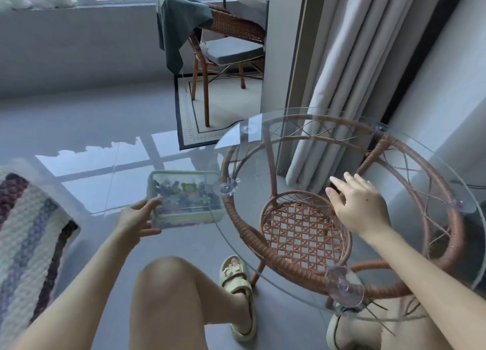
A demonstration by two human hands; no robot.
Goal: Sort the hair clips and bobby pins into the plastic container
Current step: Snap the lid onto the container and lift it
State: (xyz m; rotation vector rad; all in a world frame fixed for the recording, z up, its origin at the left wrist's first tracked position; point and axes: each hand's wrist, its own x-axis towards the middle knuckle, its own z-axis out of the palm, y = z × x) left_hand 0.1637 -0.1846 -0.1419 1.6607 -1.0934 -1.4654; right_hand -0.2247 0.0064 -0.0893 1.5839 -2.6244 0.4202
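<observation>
Two hands, left hand (136, 219) gripping plastic container (189, 217), right hand (360, 205) fingers spread

The left arm, bare, reaches forward on the left side. The left hand (138, 218) grips the near left corner of the plastic container (184, 199), with the thumb on top and the fingers curled under it. The right arm stretches farther out on the right. The right hand (360, 205) is palm down, its fingers straight and a little spread, and it holds nothing.

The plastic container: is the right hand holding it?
No, the left hand grips the plastic container while the right hand is spread open over the glass table.
</observation>
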